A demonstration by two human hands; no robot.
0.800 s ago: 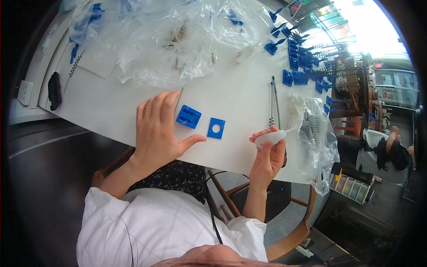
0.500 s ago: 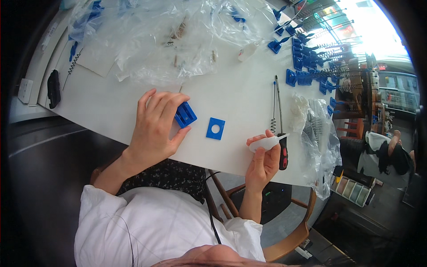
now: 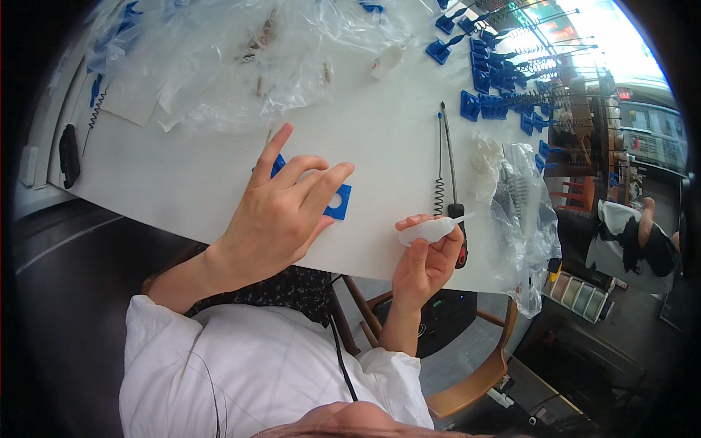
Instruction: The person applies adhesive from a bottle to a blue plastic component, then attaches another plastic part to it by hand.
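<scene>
So my left hand [image 3: 281,219] is spread out over the white table [image 3: 387,146], fingers fanned, with thumb and a fingertip on either side of a flat blue plate [image 3: 344,205] that has a round hole in it. I honestly can't tell from this angle if my thumb is touching its near edge or just beside it, but I'm not pinching it. A blue block [image 3: 277,166] is mostly hidden behind those same fingers. My right hand [image 3: 426,266] has a small white bottle [image 3: 427,231] pinched between thumb and fingers, above the table by the near edge, its thin nozzle [image 3: 464,217] aimed off to the right over the screwdriver [image 3: 451,175]. Handling-wise, the plate looks like light, stiff plastic, so I'd take it by two opposite edges with fingertips, since it's thin and lies flat and could skate away if I poke at it. The hole might give a fingertip something to catch too. The bottle looks light and soft-walled, maybe a bit slick, so I'd hold it round the fat part of the body and go easy, because a hard squeeze could push out whatever's inside. I'd keep off the nozzle, it looks like the bit most likely to bend. The block seems chunkier and probably shrugs off a firmer grip on its sides.
</scene>
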